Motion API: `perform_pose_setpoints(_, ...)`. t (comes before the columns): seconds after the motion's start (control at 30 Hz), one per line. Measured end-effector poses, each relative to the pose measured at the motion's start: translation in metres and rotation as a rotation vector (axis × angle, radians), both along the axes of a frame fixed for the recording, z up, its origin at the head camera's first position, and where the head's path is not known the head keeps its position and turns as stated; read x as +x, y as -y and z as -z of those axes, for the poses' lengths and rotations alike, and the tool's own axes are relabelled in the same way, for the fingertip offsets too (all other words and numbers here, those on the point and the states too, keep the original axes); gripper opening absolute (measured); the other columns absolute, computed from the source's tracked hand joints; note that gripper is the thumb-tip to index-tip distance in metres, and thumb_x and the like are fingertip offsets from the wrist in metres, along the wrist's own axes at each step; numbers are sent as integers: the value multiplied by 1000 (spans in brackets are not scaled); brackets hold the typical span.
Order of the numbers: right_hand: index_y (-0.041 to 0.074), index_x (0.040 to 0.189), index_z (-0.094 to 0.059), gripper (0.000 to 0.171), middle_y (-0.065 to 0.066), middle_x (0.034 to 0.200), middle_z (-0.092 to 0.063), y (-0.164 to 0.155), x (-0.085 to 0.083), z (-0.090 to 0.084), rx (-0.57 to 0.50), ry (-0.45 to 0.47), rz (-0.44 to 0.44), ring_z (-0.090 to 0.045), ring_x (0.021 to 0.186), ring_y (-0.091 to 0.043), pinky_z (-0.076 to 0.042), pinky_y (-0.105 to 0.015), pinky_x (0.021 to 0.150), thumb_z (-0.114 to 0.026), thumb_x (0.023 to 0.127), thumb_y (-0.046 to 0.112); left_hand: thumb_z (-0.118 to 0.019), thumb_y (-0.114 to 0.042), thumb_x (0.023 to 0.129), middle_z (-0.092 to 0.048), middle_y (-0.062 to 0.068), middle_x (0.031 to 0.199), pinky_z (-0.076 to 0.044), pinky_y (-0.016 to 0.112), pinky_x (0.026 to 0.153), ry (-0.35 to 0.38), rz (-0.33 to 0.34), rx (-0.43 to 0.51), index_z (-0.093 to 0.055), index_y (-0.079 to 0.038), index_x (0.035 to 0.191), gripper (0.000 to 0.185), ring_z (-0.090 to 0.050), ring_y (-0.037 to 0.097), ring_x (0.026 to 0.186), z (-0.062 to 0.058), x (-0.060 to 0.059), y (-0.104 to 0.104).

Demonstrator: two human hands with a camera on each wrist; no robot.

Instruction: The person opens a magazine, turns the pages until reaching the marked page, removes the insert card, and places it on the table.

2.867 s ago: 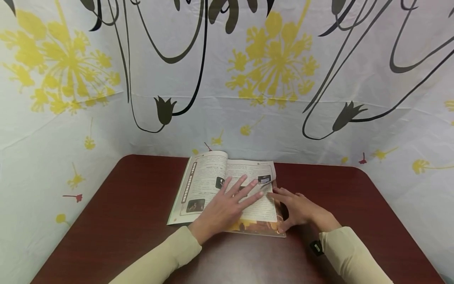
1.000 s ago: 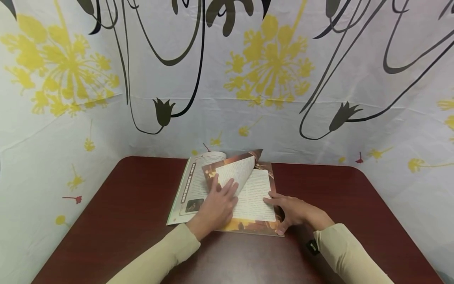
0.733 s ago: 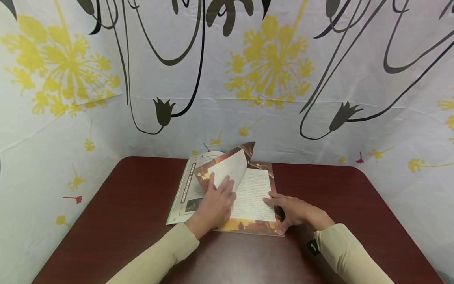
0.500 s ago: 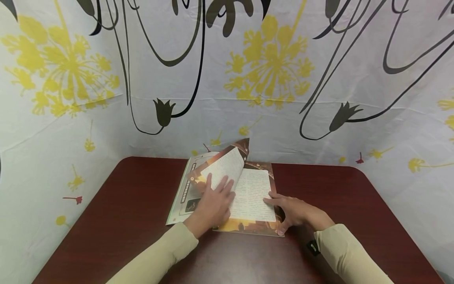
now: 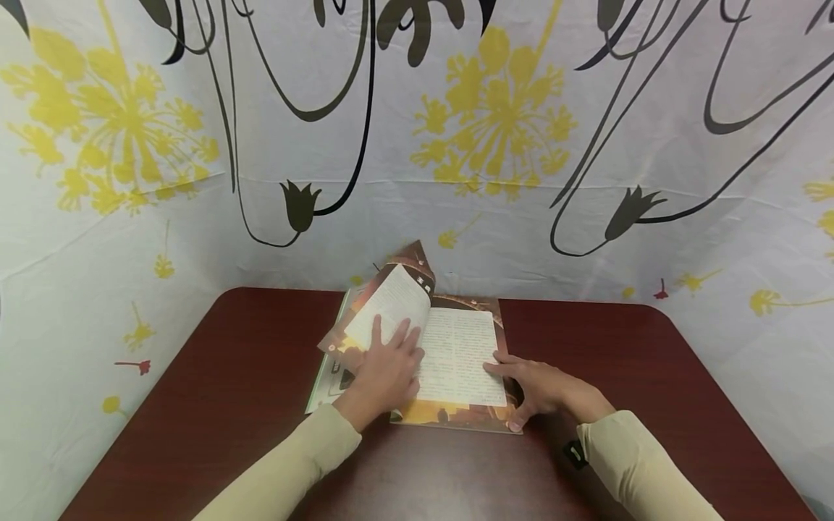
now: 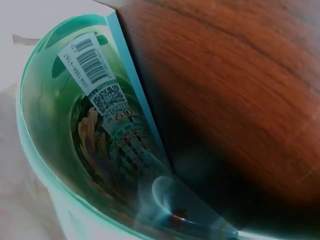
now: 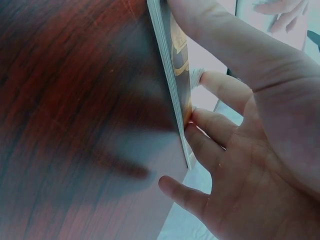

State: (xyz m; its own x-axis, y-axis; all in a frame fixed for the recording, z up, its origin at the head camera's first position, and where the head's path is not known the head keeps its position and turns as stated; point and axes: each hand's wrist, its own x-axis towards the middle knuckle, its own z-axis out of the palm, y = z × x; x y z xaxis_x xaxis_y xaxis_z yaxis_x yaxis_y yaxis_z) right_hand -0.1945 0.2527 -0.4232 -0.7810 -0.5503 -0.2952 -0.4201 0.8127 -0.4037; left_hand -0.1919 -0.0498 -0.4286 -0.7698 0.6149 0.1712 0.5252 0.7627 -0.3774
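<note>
1. The curtain [image 5: 195, 145] stands around the far and side edges of your bench; it is white, printed with yellow flowers and black stems.

2. The bench [image 5: 195, 420] is dark red-brown wood with rounded far corners. Both your sleeves [image 5: 287, 470] come in over its near edge.

3. The book [image 5: 462, 354] lies open on the bench, near the far edge and about the middle. Its right-hand text page lies flat. Its near edge shows an orange-brown printed margin.

4. The leaf [image 5: 391, 304] is lifted off the right side and curves over toward the left, its far corner raised above the book. Its brown printed side faces away from you and its text side faces you. In the left wrist view the book's green cover [image 6: 55, 150] bows upward beside the wood, with a barcode label on it.

5. Your left hand [image 5: 384, 373] rests on the leaf with its fingers stretched out flat, pressing it leftward. It is not curled round anything.

6. Your right hand [image 5: 547, 391] lies at the book's right edge, fingers straight on the right-hand page and thumb toward the near corner. The right wrist view shows the fingertips [image 7: 200, 135] touching the stacked page edges, relaxed rather than gripping.
</note>
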Motion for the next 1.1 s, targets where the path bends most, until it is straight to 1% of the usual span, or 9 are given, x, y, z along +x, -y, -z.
perform_pose_setpoints(0.1, 12, 152, -42, 110, -19, 161, -26, 1, 0, -1, 5, -4, 2, -32, 142, -45, -38, -62, 101, -93, 60, 41, -57, -43, 89, -47, 7, 150, -24, 71, 107, 29, -16, 21, -64, -19, 125, 43, -35, 31, 143, 0, -1, 1)
perform_pose_setpoints(0.2, 12, 152, -42, 109, -19, 161, -26, 1, 1, -1, 11, -4, 7, -33, 142, -45, -38, -63, 101, -93, 60, 41, -58, -39, 90, -46, 10, 150, -29, 70, 105, 93, -31, 72, -62, -17, 128, 44, -37, 32, 142, -1, 0, 3)
perform_pose_setpoints(0.33, 12, 152, -42, 109, -19, 161, -26, 1, 1, -2, 12, -1, 8, -33, 142, -45, -38, -63, 102, -93, 60, 40, -57, -33, 91, -41, 13, 153, -36, 68, 100, 165, -38, 146, -59, -15, 133, 46, -36, 32, 142, 0, 1, 5)
perform_pose_setpoints(0.4, 12, 152, -42, 110, -19, 161, -26, 1, 1, -2, 9, 1, 6, -32, 142, -45, -37, -63, 102, -93, 60, 41, -55, -33, 93, -36, 13, 157, -37, 68, 99, 193, -46, 155, -57, -16, 137, 47, -33, 33, 144, 1, 1, 6)
perform_pose_setpoints(0.53, 11, 152, -41, 111, -20, 161, -26, 0, 1, -1, 6, -3, 2, -32, 141, -46, -37, -65, 101, -92, 60, 44, -53, -33, 94, -32, 11, 159, -38, 69, 97, 226, -68, 160, -58, -15, 138, 47, -30, 33, 146, 1, 1, 7)
perform_pose_setpoints(0.73, 12, 152, -41, 111, -20, 161, -26, 0, 1, -1, 7, -7, -1, -33, 141, -47, -37, -66, 100, -92, 60, 45, -55, -36, 94, -39, 9, 155, -43, 67, 91, 247, -103, 183, -59, -14, 134, 46, -35, 32, 142, 1, 0, 8)
perform_pose_setpoints(0.9, 12, 152, -42, 112, -20, 161, -26, 0, 1, 0, 9, -9, 7, -33, 141, -46, -37, -65, 100, -92, 59, 46, -59, -35, 92, -44, 11, 151, -49, 64, 82, 253, -113, 249, -60, -13, 131, 45, -40, 35, 138, 2, 0, 10)
perform_pose_setpoints(0.97, 12, 152, -42, 112, -20, 160, -27, 0, 1, -1, 9, -11, 10, -33, 141, -46, -38, -65, 100, -93, 58, 46, -59, -35, 92, -43, 13, 151, -50, 63, 80, 274, -127, 269, -59, -13, 133, 46, -40, 36, 138, 3, 0, 10)
perform_pose_setpoints(1.1, 12, 152, -42, 111, -19, 161, -26, 0, 1, 0, 10, -9, 10, -33, 141, -46, -38, -64, 100, -93, 59, 45, -58, -36, 93, -38, 16, 154, -50, 64, 82, 330, -162, 303, -55, -14, 138, 50, -36, 39, 141, 3, -1, 12)
